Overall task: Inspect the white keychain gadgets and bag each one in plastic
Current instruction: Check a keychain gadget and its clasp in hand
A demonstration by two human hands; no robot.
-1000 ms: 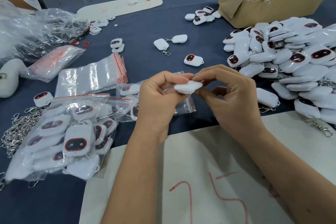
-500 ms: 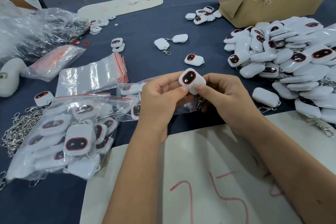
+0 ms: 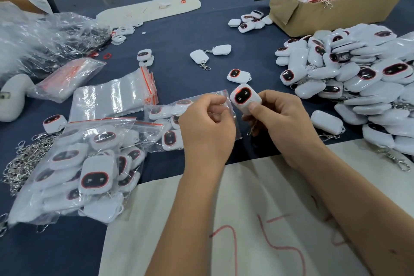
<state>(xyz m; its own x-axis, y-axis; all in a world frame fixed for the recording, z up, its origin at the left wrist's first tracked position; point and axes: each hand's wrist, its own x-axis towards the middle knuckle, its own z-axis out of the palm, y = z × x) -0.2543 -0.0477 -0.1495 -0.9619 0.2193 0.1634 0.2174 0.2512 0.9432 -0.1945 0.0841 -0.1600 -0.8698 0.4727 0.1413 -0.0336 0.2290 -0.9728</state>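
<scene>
item: white keychain gadget (image 3: 245, 98), dark red-ringed face up, pinched between thumb and fingers of right hand (image 3: 283, 123), above the table (image 3: 179, 69). left hand (image 3: 207, 129) pinches a small clear plastic bag (image 3: 228, 105) just beside it. heap of unbagged gadgets (image 3: 358, 78) at right; bagged gadgets (image 3: 89, 163) at left.

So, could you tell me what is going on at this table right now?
A person is checking white keychain gadgets and bagging them. The right hand holds one gadget face up, its dark red-ringed panel showing, while the left hand pinches a small clear zip bag beside it; the gadget is not yet inside. A heap of unbagged gadgets lies to the right, bagged ones to the left.
</scene>
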